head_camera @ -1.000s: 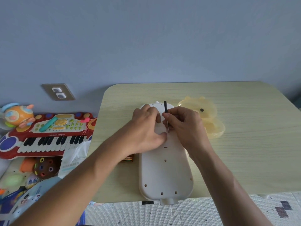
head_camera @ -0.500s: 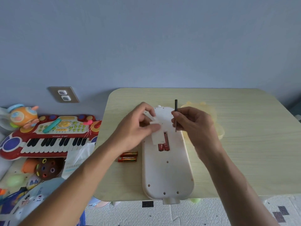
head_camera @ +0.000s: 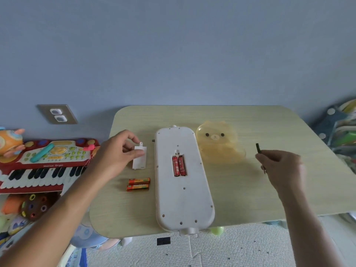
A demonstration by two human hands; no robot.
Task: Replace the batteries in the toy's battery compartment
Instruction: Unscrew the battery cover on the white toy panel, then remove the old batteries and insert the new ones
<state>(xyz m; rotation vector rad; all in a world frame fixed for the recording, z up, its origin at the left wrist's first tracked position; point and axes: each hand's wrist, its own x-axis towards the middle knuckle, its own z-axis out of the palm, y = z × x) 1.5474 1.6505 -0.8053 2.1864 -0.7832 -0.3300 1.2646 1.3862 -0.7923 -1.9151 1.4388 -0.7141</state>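
The white toy (head_camera: 183, 180) lies face down at the centre of the worktop (head_camera: 250, 189), its compartment open on two red batteries (head_camera: 179, 166); small, light and slick, they want a fingertip levering one end up, while the two orange spares (head_camera: 138, 184) wait just left. My left hand (head_camera: 117, 157) pinches the thin cover (head_camera: 139, 158) left of the toy, and my right hand (head_camera: 283, 166) grips the black screwdriver (head_camera: 258, 148) at right. Half a second ago both hands hovered over the compartment; now they are spread wide.
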